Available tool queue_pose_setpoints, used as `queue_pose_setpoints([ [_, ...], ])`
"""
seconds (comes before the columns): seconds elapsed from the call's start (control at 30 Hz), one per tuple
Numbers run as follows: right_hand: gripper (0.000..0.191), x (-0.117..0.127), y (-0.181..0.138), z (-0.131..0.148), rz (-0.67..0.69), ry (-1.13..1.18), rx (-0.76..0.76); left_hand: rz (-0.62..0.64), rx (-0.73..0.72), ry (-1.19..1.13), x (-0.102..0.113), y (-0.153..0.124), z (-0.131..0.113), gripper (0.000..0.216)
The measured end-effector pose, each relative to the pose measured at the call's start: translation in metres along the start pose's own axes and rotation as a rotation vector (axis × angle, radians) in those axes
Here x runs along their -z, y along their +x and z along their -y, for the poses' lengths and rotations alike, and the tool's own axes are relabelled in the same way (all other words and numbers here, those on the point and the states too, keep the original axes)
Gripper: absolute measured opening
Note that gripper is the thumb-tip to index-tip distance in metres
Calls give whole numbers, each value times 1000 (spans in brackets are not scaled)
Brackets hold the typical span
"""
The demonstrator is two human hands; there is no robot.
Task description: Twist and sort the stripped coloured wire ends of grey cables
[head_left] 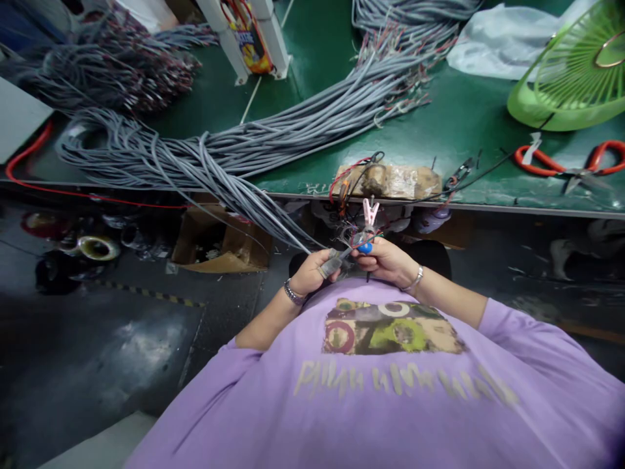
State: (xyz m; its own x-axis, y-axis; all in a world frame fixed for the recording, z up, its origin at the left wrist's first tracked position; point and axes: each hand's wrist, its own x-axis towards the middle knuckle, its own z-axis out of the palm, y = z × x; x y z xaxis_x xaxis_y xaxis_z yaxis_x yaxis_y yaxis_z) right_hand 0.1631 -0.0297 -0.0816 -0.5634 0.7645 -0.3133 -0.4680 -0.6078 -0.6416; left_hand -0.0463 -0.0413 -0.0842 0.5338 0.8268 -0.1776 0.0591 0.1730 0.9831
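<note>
My left hand (pixel 315 272) is closed around the end of a grey cable (pixel 278 225) just past the bench edge; grey tape or cloth covers its thumb or finger. My right hand (pixel 388 259) is closed close beside it, fingers pinched at the cable's thin coloured wires (pixel 359 236). A blue cover (pixel 364 247) sits on a right fingertip. Just beyond the hands, a pink clothespin (pixel 370 212) stands at the bench edge in front of a taped block (pixel 390 180). What exactly lies between the right fingertips is hidden.
A long bundle of grey cables (pixel 293 133) lies across the green bench (pixel 312 85). Red-handled scissors (pixel 569 163), a green fan (pixel 571 78) and a plastic bag (pixel 502 42) are at right. More cables (pixel 112 65) lie at left. Below stands a cardboard box (pixel 222 244).
</note>
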Motion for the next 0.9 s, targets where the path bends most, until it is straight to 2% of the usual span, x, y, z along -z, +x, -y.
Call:
queue_pose_setpoints([
  [0.1, 31, 0, 1, 0, 71, 26, -57, 27, 2, -48, 1, 1, 0, 52],
  [0.17, 30, -1, 2, 0, 52, 21, -75, 42, 23, -69, 1, 2, -1, 50],
  [0.37, 29, -2, 10, -1, -220, 20, -65, 40, 17, -128, -4, 9, -7, 47],
  [0.5, 33, 1, 4, -5, -355, -52, -29, -124, -31, -174, -10, 16, -9, 48],
  [0.67, 44, -3, -15, -10, -320, -422, 230, -319, -75, -144, -20, 23, -4, 44],
  [0.77, 45, -5, -23, -10, -305, -678, 343, -419, -174, -12, -26, 25, 0, 35],
  [0.9, 56, -6, -28, -7, -318, -849, 374, -495, -317, 241, -29, 28, 4, 22],
])
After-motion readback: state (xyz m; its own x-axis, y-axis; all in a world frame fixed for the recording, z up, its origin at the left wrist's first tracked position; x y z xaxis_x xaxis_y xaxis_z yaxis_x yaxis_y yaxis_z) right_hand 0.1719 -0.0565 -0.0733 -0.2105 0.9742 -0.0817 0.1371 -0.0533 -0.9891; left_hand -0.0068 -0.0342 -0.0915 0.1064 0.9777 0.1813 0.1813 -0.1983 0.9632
